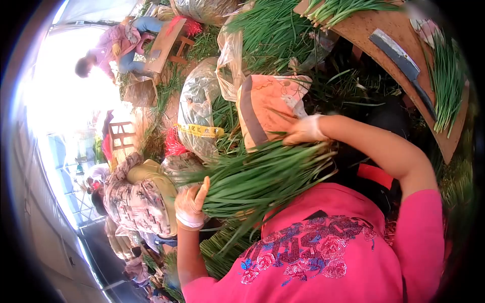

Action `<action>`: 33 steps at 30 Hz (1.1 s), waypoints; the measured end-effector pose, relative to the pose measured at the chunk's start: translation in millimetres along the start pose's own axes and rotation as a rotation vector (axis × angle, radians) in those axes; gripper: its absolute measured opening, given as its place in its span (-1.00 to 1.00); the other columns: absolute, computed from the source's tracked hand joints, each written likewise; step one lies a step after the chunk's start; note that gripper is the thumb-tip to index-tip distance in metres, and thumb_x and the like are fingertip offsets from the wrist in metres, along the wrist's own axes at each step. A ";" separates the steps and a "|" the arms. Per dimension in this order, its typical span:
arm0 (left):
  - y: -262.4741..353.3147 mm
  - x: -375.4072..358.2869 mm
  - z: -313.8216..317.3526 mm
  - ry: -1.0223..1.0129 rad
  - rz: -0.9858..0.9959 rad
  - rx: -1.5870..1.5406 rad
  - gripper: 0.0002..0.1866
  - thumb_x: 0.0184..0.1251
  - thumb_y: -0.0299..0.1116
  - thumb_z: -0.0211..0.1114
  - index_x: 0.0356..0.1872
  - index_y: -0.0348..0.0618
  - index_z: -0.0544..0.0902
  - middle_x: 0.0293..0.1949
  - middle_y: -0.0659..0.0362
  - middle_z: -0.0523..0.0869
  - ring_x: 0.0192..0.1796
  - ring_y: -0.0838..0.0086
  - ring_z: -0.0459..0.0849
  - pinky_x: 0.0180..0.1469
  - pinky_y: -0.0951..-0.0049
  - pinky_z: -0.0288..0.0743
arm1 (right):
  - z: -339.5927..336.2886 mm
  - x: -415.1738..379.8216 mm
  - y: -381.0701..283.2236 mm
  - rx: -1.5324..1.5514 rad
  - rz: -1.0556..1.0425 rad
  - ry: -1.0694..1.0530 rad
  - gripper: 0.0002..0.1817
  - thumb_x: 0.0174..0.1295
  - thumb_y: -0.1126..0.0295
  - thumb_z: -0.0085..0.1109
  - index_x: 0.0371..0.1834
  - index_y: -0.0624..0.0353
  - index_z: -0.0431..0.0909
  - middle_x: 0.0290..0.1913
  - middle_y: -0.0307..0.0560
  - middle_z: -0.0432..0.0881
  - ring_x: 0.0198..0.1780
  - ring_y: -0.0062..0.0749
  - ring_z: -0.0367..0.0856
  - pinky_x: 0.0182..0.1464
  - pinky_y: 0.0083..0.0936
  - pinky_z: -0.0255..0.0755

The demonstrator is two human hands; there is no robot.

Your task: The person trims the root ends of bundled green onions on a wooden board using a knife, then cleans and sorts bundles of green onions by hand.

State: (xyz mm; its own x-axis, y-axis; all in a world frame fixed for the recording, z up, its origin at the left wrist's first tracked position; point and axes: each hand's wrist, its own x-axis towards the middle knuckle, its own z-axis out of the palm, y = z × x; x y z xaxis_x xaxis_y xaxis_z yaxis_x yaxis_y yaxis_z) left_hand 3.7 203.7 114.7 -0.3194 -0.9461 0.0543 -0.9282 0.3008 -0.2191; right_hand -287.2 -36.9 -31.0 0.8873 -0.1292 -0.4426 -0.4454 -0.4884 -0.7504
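A thick bundle of green chives (262, 177) lies across my lap, between my two hands. My left hand (191, 203), in a thin glove, closes around the leaf ends with its thumb sticking up. At the other end, my right hand (303, 130), also gloved, grips the bundle near the stem ends. Its fingers are partly hidden. Right behind that hand is an orange cloth (270, 108) with a brown band, spread beside a clear plastic bag of greens (199, 108) with yellow tape.
A cleaver (396, 54) lies on a curved wooden board (364, 33), along with chive bunches (449, 83). Loose chives (275, 33) are heaped beyond the cloth. A co-worker in a patterned top (139, 202) bends close on the left; another person (113, 45) sits farther off by a wooden bench (164, 48).
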 end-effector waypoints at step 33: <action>48.5 -73.3 126.3 -0.059 -0.712 -1.153 -0.60 0.25 -0.45 0.22 0.13 -0.28 0.54 -0.14 0.13 0.75 -0.17 0.49 0.70 -0.12 0.48 0.57 | -33.0 -105.0 70.3 1.020 0.146 0.969 -0.71 0.32 0.18 0.14 -0.12 0.16 0.66 -0.15 -0.21 0.72 -0.43 -0.75 0.46 -0.50 -0.78 0.18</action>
State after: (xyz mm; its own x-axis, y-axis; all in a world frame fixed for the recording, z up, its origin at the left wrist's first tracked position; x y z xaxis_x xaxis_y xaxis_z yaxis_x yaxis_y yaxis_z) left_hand 6.2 272.4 -23.0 0.2747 -0.9324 -0.2349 -0.5272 -0.3504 0.7742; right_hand -407.8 -86.1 -21.1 0.3699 -0.8599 -0.3518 -0.0583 0.3564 -0.9325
